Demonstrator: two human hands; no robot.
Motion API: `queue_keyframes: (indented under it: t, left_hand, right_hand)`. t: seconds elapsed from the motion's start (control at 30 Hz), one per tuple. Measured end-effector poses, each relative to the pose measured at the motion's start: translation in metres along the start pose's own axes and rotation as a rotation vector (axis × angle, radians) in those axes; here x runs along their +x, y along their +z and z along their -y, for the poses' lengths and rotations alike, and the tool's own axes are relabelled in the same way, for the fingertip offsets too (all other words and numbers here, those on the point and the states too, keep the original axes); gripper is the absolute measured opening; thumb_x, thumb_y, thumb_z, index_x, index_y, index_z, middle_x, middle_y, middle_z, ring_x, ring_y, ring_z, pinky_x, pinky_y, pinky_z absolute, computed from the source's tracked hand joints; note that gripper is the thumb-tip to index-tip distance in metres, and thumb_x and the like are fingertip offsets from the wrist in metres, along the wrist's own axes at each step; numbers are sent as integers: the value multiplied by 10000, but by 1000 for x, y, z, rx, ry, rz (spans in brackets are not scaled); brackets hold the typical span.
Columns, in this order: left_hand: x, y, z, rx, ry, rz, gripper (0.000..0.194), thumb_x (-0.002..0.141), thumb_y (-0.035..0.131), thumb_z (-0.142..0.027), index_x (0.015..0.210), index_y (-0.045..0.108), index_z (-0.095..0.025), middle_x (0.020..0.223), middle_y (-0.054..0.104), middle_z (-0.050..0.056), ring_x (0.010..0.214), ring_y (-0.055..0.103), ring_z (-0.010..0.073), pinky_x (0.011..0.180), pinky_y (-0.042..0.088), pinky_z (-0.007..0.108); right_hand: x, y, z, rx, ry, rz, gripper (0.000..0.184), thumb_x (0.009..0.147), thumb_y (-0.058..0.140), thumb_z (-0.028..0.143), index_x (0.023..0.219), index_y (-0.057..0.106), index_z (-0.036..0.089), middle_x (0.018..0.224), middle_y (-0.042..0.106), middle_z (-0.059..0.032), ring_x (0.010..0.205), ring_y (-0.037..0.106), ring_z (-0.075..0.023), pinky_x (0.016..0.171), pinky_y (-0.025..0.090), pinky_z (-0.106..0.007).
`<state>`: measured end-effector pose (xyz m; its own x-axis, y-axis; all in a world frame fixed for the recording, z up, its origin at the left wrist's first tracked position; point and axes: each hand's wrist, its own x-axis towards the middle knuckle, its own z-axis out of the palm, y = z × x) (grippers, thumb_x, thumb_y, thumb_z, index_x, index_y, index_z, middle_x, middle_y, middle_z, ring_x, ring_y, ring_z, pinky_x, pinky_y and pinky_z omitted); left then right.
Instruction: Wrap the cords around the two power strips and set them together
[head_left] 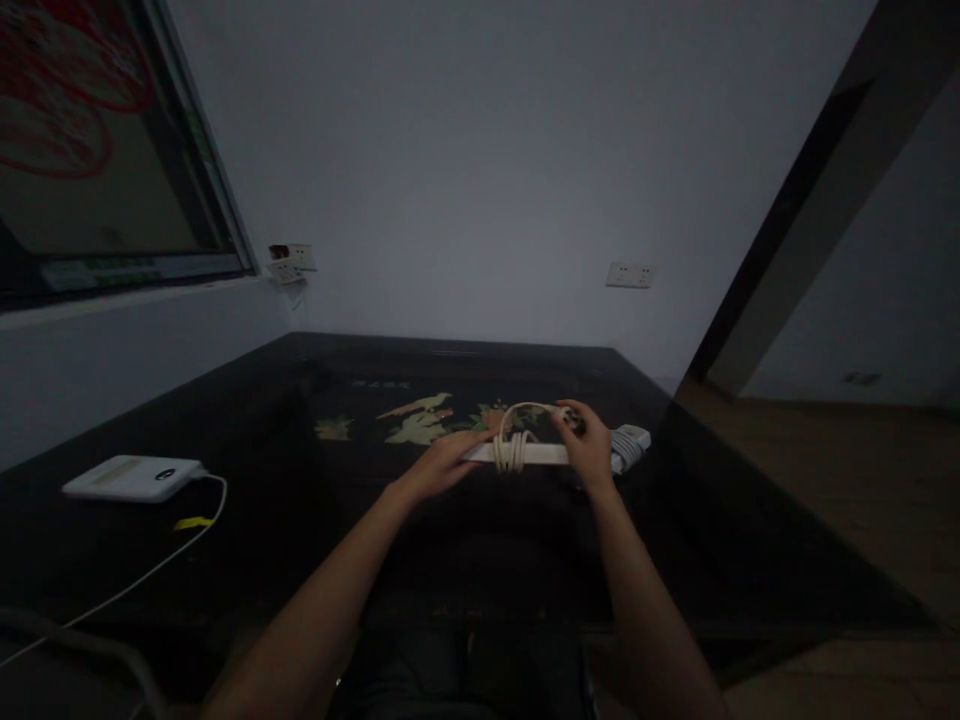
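A long white power strip (547,454) is held level over the dark table, with its own pale cord (510,453) wound several times around the middle. My left hand (448,462) is closed around the strip's left end. At the other end, my right hand (589,445) is closed with its fingers at the cord's end, where a small dark-and-light piece, perhaps the plug (572,418), shows between thumb and fingers. A loop of cord arches from the windings up to that hand. Just right of it lies a white block with a grey cord wrapped around it (630,446), partly hidden.
The black table (480,560) bears a bird-and-flower picture (416,420). At left lie a white power bank (133,479) with a white cable (176,553) and a yellow scrap (193,523). Wall sockets (631,275) sit behind the table; a window (112,150) is at left.
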<state>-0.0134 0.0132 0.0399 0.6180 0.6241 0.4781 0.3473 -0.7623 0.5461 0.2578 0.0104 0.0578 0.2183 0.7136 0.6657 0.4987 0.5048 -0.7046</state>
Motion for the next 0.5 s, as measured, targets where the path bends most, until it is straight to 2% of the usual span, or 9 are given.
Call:
queue_keyframes:
  t: [0.1,0.17,0.23,0.37,0.43,0.5]
  left_hand:
    - [5,-3,3,-325,-125,-237,522,779,668,-260,1289,557,-245,1309,583,101,1216,527,270,1056,355,433]
    - [7,-7,8,-501,-205,-391,585,726,719,-279,1285,557,-218,1263,611,117,1181,554,278,1039,375,422]
    - [7,-12,16,-541,-263,-475,664,696,740,-289,1316,520,-202,1193,648,117,1120,594,273,1012,402,416]
    - [1,-19,33,-315,-296,-482,639,657,758,-253,1267,568,-219,1184,661,99,1126,594,271,1031,386,420]
    - [-2,-20,36,-243,-285,-432,580,636,764,-228,1200,624,-228,1218,646,100,1153,580,276,1042,376,430]
    - [-4,-22,36,-263,-283,-329,524,613,770,-219,1128,671,-231,1211,650,101,1139,589,281,1028,390,437]
  right_hand:
    - [12,-20,-18,337,427,-58,310,577,760,338,824,673,170,699,643,5,560,569,-127,511,472,-230]
    - [14,-28,-26,459,555,-67,285,556,745,345,751,637,168,601,613,32,443,526,-96,406,418,-192]
    - [13,-30,-27,501,581,-61,223,599,697,352,683,595,173,509,570,50,370,489,-82,344,365,-168]
    - [9,-28,-19,603,639,-29,134,659,635,294,646,577,174,439,507,69,302,426,-60,274,258,-135]
    - [9,-29,-16,659,689,-28,120,671,629,280,661,574,174,455,514,66,308,437,-58,265,253,-129]
    - [12,-32,-16,715,746,-46,150,694,629,305,672,552,177,455,513,64,307,430,-56,258,258,-126]
